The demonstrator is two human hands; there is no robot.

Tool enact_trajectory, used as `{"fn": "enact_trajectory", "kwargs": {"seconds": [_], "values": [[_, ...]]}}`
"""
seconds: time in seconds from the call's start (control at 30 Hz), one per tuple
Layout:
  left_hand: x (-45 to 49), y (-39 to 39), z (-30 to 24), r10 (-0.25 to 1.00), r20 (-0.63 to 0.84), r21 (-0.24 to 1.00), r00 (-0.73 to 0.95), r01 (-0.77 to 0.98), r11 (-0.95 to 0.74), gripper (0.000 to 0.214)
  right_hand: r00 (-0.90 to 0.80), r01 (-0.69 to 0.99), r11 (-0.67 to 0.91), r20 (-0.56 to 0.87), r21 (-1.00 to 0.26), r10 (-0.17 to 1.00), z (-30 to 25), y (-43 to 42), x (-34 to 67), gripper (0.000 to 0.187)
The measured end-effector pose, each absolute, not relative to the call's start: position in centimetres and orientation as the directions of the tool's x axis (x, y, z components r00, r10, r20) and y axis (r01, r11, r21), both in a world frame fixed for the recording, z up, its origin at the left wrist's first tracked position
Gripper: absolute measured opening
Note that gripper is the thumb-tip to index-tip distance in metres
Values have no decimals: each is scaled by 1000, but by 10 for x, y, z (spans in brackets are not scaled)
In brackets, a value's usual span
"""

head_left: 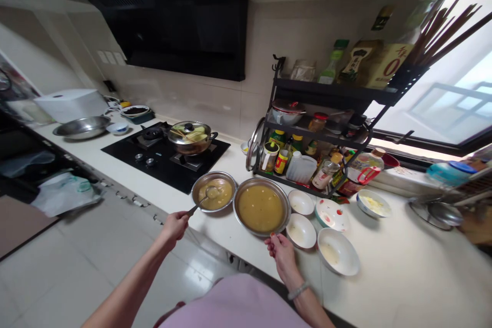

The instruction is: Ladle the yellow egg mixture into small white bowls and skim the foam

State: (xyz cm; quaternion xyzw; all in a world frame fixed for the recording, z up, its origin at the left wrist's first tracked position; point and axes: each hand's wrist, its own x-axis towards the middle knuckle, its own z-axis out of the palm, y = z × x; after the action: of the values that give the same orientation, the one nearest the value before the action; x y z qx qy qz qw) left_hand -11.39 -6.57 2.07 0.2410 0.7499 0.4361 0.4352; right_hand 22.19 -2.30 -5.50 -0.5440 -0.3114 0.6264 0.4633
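My left hand (176,225) is closed round the handle of a metal ladle (205,199). The ladle's bowl rests in the smaller steel bowl (214,193), which holds yellow soup. My right hand (280,252) pinches the near rim of the larger steel bowl (262,207), also full of yellow soup. Both bowls stand side by side on the white counter (384,277), just right of the black hob.
A lidded pot (190,138) sits on the black hob (165,156). Several empty white bowls (338,252) lie right of the big bowl. A black spice rack (307,154) with bottles stands behind. A steel basin (81,127) is at far left; tiled floor lies below.
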Motion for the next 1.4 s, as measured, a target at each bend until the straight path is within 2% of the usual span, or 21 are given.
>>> {"fn": "enact_trajectory", "kwargs": {"seconds": [0.13,0.3,0.53,0.7,0.8,0.9,1.0,1.07,1.13,1.3,1.4], "values": [[-108,-69,33,728,-519,854,-449,-238,462,30,30,-243,-379,-398,-893,917,-54,-23,222,40],[-104,-74,46,739,-554,829,-384,-341,444,29,23,-253,-380,-398,-890,917,-53,-23,222,39],[-91,-78,69,763,-573,810,-299,-344,474,24,34,-266,-373,-396,-889,918,-54,-23,220,43],[-69,-79,81,796,-563,818,-224,-291,496,28,42,-265,-360,-384,-894,922,-57,-23,220,46],[-53,-77,78,821,-542,837,-180,-204,507,32,44,-265,-361,-385,-894,922,-58,-23,220,46],[-37,-76,69,846,-501,861,-180,-3,509,29,42,-269,-361,-385,-893,922,-57,-23,220,45],[-26,-79,56,950,-249,878,-190,369,304,23,34,-264,-361,-383,-894,923,-55,-23,221,43],[-22,-83,48,990,-50,783,-130,610,120,24,32,-261,-366,-387,-894,922,-54,-23,221,43],[-24,-86,42,995,45,664,-91,746,38,30,31,-260,-369,-389,-892,921,-54,-24,221,43],[-53,-88,38,968,104,561,-229,817,133,36,26,-256,-367,-385,-894,922,-54,-24,222,42],[-81,-86,37,938,38,453,-345,842,292,36,30,-254,-366,-386,-895,922,-55,-23,222,42]]}}
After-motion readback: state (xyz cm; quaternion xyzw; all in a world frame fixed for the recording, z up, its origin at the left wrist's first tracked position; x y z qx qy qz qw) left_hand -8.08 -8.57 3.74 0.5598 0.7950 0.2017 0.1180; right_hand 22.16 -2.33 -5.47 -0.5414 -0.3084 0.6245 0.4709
